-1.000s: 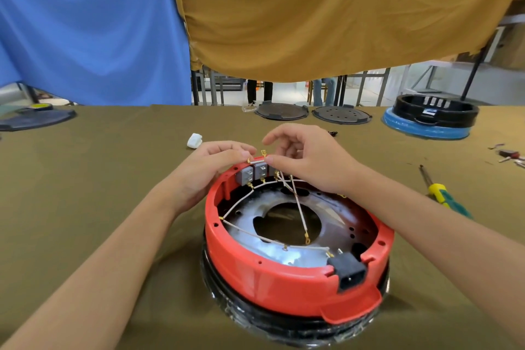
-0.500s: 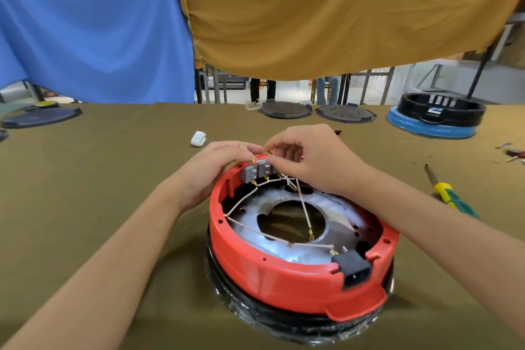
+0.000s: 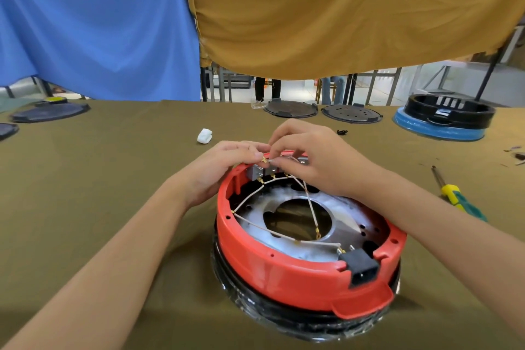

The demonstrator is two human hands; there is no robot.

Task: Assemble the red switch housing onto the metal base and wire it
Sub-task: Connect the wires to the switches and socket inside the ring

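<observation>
Both hands pinch one brass terminal (image 3: 264,159) directly above grey switch block (image 3: 255,172) at red housing (image 3: 284,273) far rim; right hand (image 3: 309,156) nearer.

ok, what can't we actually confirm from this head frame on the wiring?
- Head view: whether the brass terminal is seated on the grey switch block; the fingertips of the left hand and right hand cover the joint.
- The far rim of the red housing is hidden behind the right hand.
- The socket pins of the black power inlet are too small to read.
- The screwdriver tip is blurred.
</observation>
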